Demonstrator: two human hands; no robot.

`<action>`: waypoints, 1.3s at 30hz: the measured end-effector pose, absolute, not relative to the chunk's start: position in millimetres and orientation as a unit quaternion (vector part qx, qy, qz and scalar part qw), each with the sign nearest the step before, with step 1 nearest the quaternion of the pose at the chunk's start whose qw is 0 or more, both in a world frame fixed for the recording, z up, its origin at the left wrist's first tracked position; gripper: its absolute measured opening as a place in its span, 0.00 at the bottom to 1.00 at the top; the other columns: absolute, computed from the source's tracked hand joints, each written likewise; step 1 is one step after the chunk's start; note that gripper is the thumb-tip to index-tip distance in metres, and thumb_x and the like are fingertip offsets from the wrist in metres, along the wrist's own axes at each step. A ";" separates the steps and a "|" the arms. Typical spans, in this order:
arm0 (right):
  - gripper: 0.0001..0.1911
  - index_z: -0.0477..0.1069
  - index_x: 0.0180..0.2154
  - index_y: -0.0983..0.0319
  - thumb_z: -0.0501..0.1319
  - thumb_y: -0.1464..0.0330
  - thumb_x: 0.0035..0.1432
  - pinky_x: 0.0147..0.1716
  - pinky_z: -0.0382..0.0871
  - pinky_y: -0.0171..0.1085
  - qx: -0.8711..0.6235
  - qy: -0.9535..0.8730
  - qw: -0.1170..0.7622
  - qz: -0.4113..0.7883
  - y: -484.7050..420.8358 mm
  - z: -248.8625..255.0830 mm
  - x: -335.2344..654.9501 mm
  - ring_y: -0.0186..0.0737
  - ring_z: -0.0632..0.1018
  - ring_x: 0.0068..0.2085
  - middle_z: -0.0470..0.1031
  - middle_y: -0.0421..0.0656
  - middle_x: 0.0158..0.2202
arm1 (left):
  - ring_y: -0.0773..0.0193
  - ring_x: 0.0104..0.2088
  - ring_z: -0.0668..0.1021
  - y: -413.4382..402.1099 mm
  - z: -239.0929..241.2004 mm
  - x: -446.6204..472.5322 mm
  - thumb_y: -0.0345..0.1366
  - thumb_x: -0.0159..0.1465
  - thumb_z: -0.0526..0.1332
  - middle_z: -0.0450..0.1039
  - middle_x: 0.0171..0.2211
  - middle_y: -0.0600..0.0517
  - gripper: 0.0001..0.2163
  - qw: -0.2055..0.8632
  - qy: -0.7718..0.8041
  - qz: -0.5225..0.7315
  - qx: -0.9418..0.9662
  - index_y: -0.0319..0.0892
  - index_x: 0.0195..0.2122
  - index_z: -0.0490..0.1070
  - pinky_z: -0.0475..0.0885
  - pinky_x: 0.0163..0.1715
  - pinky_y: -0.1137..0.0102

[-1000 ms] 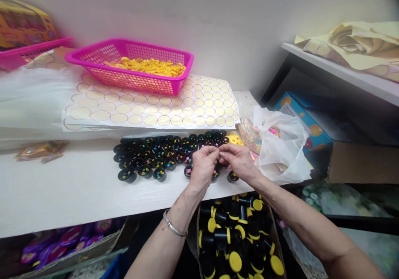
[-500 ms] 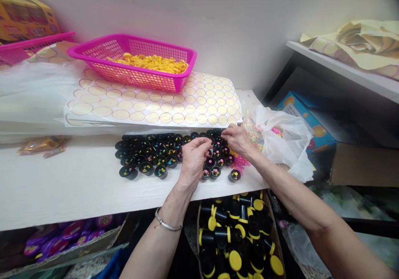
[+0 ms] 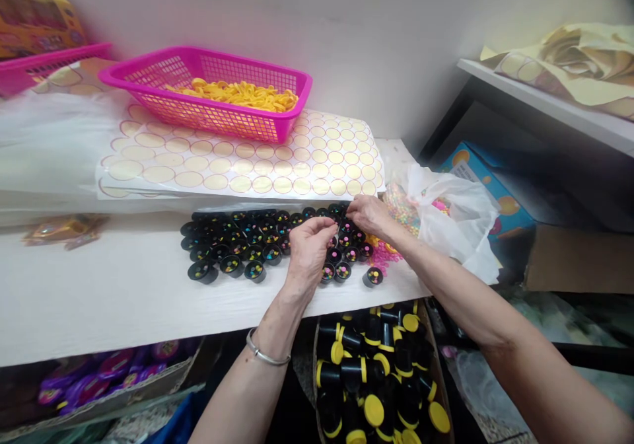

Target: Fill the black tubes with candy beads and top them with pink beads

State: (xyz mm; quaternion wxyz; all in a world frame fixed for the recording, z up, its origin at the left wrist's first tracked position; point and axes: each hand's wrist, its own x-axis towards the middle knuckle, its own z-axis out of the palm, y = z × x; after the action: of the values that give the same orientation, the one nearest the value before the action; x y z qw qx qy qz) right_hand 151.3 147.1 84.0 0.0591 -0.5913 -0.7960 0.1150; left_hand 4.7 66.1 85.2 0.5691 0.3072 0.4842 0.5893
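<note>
Rows of small black cups (image 3: 231,265) stand on the white table, each with tiny coloured beads or candies inside. My left hand (image 3: 310,249) hovers over the right part of the rows, thumb and fingertips pinched together; whatever is in them is too small to name. Farther right and back, my right hand (image 3: 369,215) reaches down at the back cups, its fingers closed together, the tips partly hidden. Under the right wrist lies a spread of loose pink pieces (image 3: 384,257), with some yellow ones beside it. One black cup (image 3: 373,276) stands apart at the front right.
A pink basket (image 3: 208,121) of yellow rings sits on sheets of round stickers (image 3: 218,166). A white plastic bag (image 3: 446,213) of coloured beads is at the right. Below the table edge, a carton holds black containers (image 3: 354,374) with yellow lids. Purple items (image 3: 89,381) fill another box.
My right hand has shifted slightly left, over the back cups. My left hand stays nearly in place, still pinched. The camera view has moved a little.
</note>
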 end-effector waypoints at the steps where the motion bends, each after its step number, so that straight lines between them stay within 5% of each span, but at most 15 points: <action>1: 0.12 0.79 0.33 0.63 0.57 0.69 0.53 0.32 0.58 0.35 -0.591 -0.797 0.052 0.112 147.6 84.5 150.1 0.40 0.73 0.36 0.77 0.48 0.35 | 0.76 0.19 0.65 66.4 84.4 4.9 0.33 0.43 0.68 0.69 0.20 0.56 0.09 0.568 0.485 0.589 0.309 0.36 0.25 0.73 0.56 0.19 0.76; 11: 0.13 0.79 0.33 0.67 0.57 0.71 0.53 0.29 0.56 0.34 -0.563 -0.817 0.046 0.118 152.3 91.2 151.0 0.37 0.72 0.33 0.77 0.47 0.29 | 0.75 0.17 0.64 69.6 80.3 8.5 0.34 0.42 0.67 0.70 0.19 0.56 0.09 0.543 0.499 0.589 0.331 0.37 0.26 0.74 0.57 0.17 0.76; 20: 0.06 0.75 0.24 0.64 0.61 0.70 0.48 0.29 0.60 0.32 -0.569 -0.743 0.239 0.259 124.0 111.3 206.5 0.33 0.70 0.29 0.72 0.38 0.23 | 0.75 0.17 0.64 70.7 78.0 12.1 0.35 0.44 0.68 0.71 0.20 0.55 0.10 0.514 0.507 0.583 0.373 0.37 0.26 0.75 0.56 0.16 0.76; 26: 0.04 0.73 0.22 0.63 0.60 0.74 0.44 0.30 0.60 0.33 -0.549 -0.726 0.189 0.369 52.8 79.0 245.6 0.33 0.69 0.28 0.70 0.37 0.22 | 0.75 0.18 0.65 65.5 77.4 16.5 0.35 0.46 0.67 0.70 0.20 0.55 0.08 0.498 0.513 0.567 0.409 0.38 0.27 0.76 0.57 0.17 0.77; 32: 0.06 0.74 0.26 0.62 0.61 0.69 0.54 0.33 0.60 0.34 -0.586 -0.731 0.225 0.269 22.9 39.9 235.2 0.35 0.69 0.32 0.70 0.40 0.28 | 0.74 0.19 0.65 62.1 78.2 18.9 0.35 0.47 0.67 0.72 0.21 0.55 0.08 0.495 0.522 0.561 0.410 0.38 0.28 0.76 0.58 0.19 0.76; 39: 0.13 0.73 0.28 0.64 0.51 0.75 0.59 0.33 0.58 0.37 -0.592 -0.801 0.068 0.048 15.8 38.0 214.6 0.39 0.68 0.34 0.71 0.47 0.31 | 0.73 0.20 0.66 62.4 78.9 15.2 0.37 0.48 0.67 0.72 0.22 0.56 0.09 0.503 0.540 0.545 0.397 0.39 0.29 0.77 0.60 0.21 0.75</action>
State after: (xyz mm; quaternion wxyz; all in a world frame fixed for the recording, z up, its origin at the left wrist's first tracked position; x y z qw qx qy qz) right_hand 214.6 15.8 38.0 0.0677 -0.5924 -0.8013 0.0483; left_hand 15.2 62.4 78.9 0.5034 0.3973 0.5399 0.5452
